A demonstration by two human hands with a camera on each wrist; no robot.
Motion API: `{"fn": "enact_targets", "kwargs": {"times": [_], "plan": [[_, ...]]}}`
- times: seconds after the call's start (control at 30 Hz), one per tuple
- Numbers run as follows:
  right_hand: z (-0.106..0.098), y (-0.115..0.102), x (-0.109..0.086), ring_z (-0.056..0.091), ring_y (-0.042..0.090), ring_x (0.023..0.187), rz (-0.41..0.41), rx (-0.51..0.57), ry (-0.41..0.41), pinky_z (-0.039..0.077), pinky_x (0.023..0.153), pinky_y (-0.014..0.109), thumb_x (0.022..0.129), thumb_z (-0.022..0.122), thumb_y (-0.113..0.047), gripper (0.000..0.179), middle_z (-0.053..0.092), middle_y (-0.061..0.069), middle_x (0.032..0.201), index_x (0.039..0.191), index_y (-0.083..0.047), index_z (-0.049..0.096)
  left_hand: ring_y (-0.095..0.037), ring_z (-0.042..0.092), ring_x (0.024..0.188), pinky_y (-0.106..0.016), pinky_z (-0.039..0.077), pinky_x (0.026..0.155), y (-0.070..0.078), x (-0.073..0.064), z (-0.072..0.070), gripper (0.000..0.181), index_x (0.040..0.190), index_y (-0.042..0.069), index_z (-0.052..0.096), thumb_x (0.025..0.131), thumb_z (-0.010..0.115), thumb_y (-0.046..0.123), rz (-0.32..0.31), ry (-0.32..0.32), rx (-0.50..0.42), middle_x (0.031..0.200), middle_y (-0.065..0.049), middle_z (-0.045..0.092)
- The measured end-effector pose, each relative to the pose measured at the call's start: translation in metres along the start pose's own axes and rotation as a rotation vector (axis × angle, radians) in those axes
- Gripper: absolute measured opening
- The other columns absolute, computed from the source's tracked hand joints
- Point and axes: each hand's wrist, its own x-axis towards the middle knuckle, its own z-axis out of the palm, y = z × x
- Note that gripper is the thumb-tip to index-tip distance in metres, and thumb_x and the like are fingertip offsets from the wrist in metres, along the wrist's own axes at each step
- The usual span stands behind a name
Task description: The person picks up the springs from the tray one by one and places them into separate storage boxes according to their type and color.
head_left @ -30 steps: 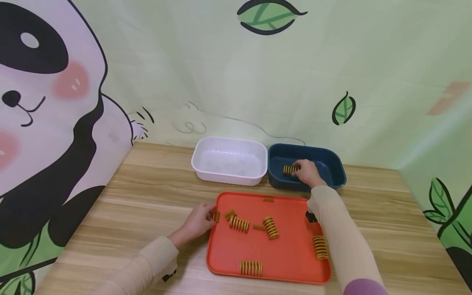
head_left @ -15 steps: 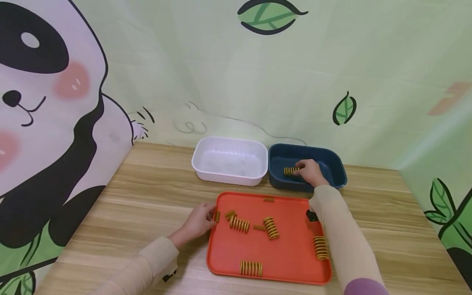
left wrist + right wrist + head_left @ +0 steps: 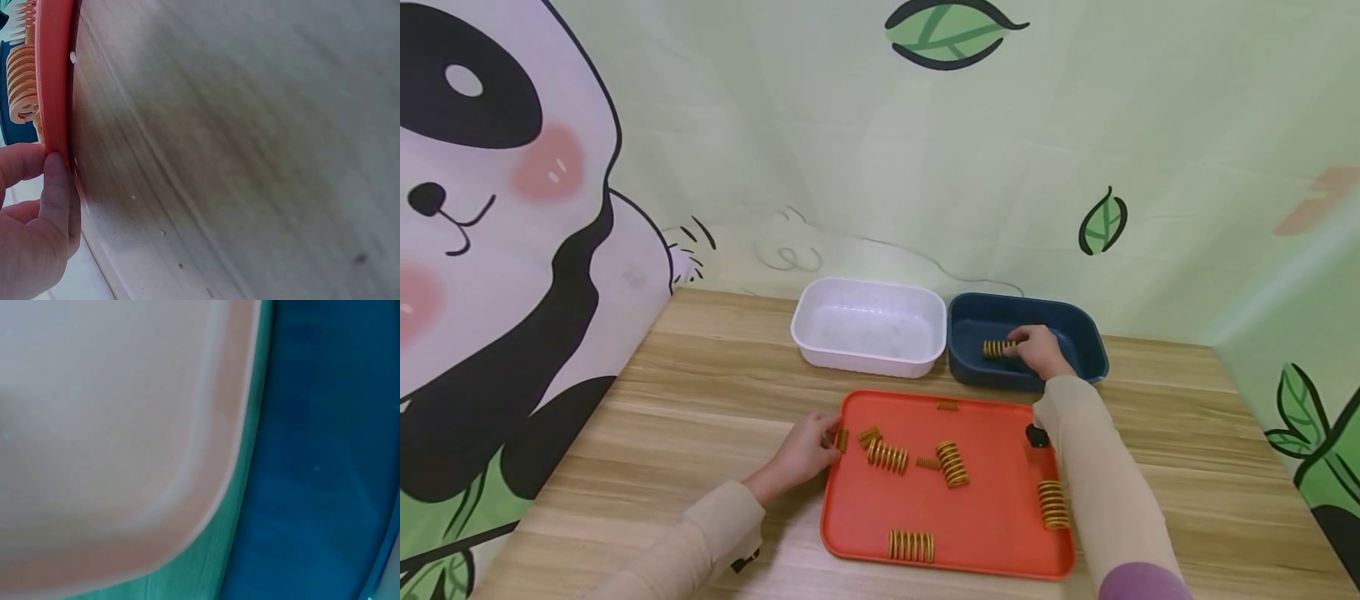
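Observation:
My right hand reaches into the dark blue bin, its fingers around the right end of a large gold coil spring lying low in the bin. At the left edge of the red tray, my left hand pinches the rim; in the left wrist view its fingers stand on either side of it. Large springs on the tray include one near the front. A small spring lies beside the left fingertips. The right wrist view shows bin surfaces, with hand and spring out of sight.
A white bin stands against the blue one on its left. Behind both rises a printed cloth backdrop. The wooden table carries everything. My right forearm passes over the tray's right edge.
My right hand and the spring shift slightly right and toward me inside the blue bin. The left hand and tray stay put.

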Motion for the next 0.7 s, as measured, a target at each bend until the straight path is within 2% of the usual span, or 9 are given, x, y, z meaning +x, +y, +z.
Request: {"fn": "enact_targets", "kwargs": {"times": [0.5,0.7], "plan": [[0.0027,-0.0054,-0.0003,0.048,0.036,0.104,-0.034,-0.146,-0.066,0.042,0.087,0.047,0.083,0.057,-0.010,0.036,0.050,0.025,0.117,0.115,0.005,0.052,-0.018,0.056,0.073,-0.025,0.049,0.059,-0.0007,-0.0003,0.0007,0.052,0.118,-0.009,0.051,0.067,0.062,-0.011,-0.012,0.003,-0.005,0.097,-0.019,0.052],[0.0074,-0.0048,0.0017,0.051,0.034,0.101,-0.049,-0.216,-0.077,0.045,0.084,0.044,0.083,0.056,-0.007,0.034,0.053,0.023,0.114,0.115,0.004,0.053,-0.018,0.057,0.072,-0.024,0.049,0.059,-0.0029,0.0009,0.0022,0.052,0.117,-0.010,0.051,0.066,0.062,-0.011,-0.009,0.006,-0.010,0.093,-0.017,0.051]]}}
